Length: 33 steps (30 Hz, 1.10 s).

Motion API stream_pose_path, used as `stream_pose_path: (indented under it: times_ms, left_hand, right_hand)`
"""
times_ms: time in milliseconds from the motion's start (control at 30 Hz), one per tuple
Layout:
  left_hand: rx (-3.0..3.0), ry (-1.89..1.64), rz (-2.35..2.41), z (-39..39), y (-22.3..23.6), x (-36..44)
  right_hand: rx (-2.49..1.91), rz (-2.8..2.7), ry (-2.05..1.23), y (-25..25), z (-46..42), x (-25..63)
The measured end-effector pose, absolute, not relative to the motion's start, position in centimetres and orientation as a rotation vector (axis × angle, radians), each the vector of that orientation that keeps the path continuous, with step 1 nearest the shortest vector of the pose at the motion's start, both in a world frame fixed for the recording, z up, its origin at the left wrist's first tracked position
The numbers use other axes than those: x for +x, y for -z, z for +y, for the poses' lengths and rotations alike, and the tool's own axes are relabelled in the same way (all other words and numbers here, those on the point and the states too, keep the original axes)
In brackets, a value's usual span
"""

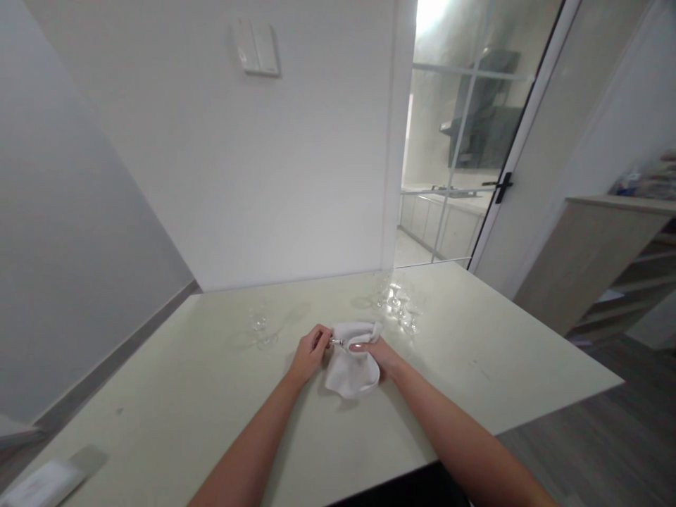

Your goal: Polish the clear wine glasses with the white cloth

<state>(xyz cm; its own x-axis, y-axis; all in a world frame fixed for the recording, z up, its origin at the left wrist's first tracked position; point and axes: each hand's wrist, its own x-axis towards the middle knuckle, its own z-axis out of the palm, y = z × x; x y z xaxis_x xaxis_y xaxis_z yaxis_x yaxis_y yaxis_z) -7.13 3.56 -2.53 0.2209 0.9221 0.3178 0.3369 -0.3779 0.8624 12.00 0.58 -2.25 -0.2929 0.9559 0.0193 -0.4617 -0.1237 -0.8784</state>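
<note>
My left hand (311, 350) is closed, its fingertips pinching one end of a small stemmed glass (338, 342). Only a short, clear, shiny part of this glass shows; the rest is hidden by my fingers and a white cloth (349, 377). Wrapped around the cloth is my right hand (384, 357), with the thumb lying on top and pressing it round the other end of the glass. The cloth's lower part hangs loosely toward the tabletop.
Several clear stemmed glasses (396, 299) cluster on the pale table (174, 394) at the back right. Another clear glass (258, 322) is at the left. A white box-like object (45, 484) lies at the near left corner. A wall (317, 176) borders the table's far edge.
</note>
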Motion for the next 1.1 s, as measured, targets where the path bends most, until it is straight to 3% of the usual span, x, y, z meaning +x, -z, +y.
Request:
stream_pose_path:
  times_ms: [267, 533, 833, 1100]
  left_hand:
    - [1.925, -1.192, 1.208, 3.5, 2.3, -7.6]
    - [1.932, -1.253, 1.193, 3.8, 2.7, -7.1]
    - [1.917, -1.279, 1.095, 2.8, 2.0, -6.4]
    - [1.966, -1.215, 1.269, 2.4, 1.5, -6.3]
  right_hand:
    - [-0.901, -1.340, -1.384, 3.0, 0.9, 12.0]
    - [-0.999, -1.275, -1.166, 3.0, 1.6, 12.3]
    - [-0.935, -0.718, -1.399, 2.3, 2.3, 12.2]
    - [-0.869, -0.624, -1.285, 1.2, 2.6, 13.0]
